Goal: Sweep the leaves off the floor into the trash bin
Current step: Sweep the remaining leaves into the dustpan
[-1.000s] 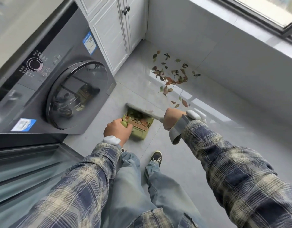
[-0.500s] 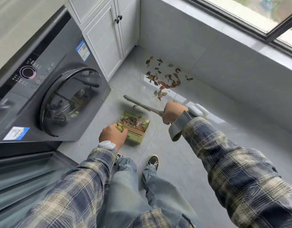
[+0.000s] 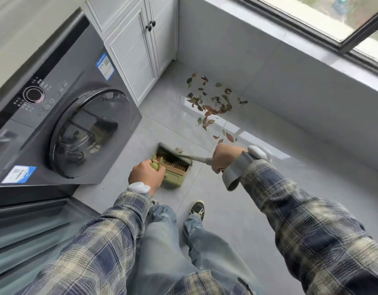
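While the washing machine (image 3: pixel 66 124) on your left stood as it had, the work on the floor (image 3: pixel 237 209) moved on by one stroke. Half a second earlier you had lifted the grey brush (image 3: pixel 173 152) out past the green dustpan (image 3: pixel 173 177) toward the far leaves. Now it lay back across the dustpan's far lip, so you had drawn that stroke in. The main scatter of leaves (image 3: pixel 209 103) remained far off by the wall under the window, well apart from the dustpan. It looked no thinner, so I judged that most of the job was still ahead of you. The dustpan sat near you on the tiles with dark litter already inside, and the brush touched its mouth with one leaf lying on the brush head. Your left hand (image 3: pixel 146 177) gripped the dustpan's green handle, and your right hand (image 3: pixel 225 157) was wrapped round the brush handle. A few stray leaves (image 3: pixel 228 136) lay just beyond your right hand. No trash bin was in view.
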Demonstrator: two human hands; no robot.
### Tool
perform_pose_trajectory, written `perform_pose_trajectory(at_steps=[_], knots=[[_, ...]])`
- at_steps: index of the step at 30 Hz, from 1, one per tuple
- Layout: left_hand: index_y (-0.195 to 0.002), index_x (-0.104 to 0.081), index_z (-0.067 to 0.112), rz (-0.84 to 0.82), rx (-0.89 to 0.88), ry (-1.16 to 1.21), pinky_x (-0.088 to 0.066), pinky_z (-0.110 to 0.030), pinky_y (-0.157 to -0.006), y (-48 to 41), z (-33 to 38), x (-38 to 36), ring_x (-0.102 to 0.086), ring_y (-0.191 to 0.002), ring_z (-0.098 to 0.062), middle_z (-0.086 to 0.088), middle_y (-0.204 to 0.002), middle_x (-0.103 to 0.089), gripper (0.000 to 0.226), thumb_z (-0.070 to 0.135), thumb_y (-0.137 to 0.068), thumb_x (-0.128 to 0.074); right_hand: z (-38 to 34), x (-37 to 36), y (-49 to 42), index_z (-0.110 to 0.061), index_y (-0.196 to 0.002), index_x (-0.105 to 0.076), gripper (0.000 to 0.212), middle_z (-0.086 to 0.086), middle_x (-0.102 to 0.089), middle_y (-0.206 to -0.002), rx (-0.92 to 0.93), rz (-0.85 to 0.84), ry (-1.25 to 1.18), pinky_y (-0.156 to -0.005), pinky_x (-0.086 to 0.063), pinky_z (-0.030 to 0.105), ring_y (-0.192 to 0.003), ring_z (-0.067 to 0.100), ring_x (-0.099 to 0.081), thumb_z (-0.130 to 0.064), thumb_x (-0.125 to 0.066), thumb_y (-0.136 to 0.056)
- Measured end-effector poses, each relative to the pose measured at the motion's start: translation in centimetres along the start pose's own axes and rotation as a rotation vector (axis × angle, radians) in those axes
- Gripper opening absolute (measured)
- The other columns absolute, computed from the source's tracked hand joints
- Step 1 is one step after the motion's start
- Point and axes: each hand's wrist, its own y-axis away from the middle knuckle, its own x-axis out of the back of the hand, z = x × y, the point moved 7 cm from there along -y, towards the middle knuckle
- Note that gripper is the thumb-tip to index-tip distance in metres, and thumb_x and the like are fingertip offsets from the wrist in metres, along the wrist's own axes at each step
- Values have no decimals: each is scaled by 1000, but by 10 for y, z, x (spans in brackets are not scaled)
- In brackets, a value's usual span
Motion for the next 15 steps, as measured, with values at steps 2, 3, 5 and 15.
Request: perform_pose_trajectory(at_steps=[2, 3, 5, 15], knots=[[-69, -60, 18, 2, 8, -7, -37, -27, -59, 0, -3, 1, -49, -60, -29, 1, -57, -49, 29, 43, -85, -56, 2, 13, 8, -7, -97, -72, 18, 3, -66, -83, 13, 9, 9, -57, -45, 26, -69, 20, -58, -12, -66, -80], [-70, -60, 18, 4, 6, -7, -38, -27, -60, 2, -4, 1, -50, -62, -30, 0, -60, -51, 29, 43, -85, -56, 4, 16, 15, -7, -97, -72, 18, 4, -66, -85, 19, 12, 13, -58, -46, 26, -71, 20, -58, -13, -67, -81], [-70, -60, 18, 2, -3, -3, -38, -27, -61, 3, -3, 2, -50, -64, -31, 0, -60, -49, 27, 42, -84, -58, 8, 19, 24, -7, -99, -70, 17, 5, -67, -89, 27, 32, 12, -57, -45, 25, -74, 21, -58, -13, -66, -83], [-74, -60, 23, 18, -14, -1, -39, -27, -61, 5, -5, -1, -51, -64, -29, 0, -63, -51, 20, 42, -80, -60, 0, 0, 8, -2, -105, -66, 21, 4, -53, -76, 30, 180, -76, -53, -41, 26, -67, 19, -53, -3, -55, -88]])
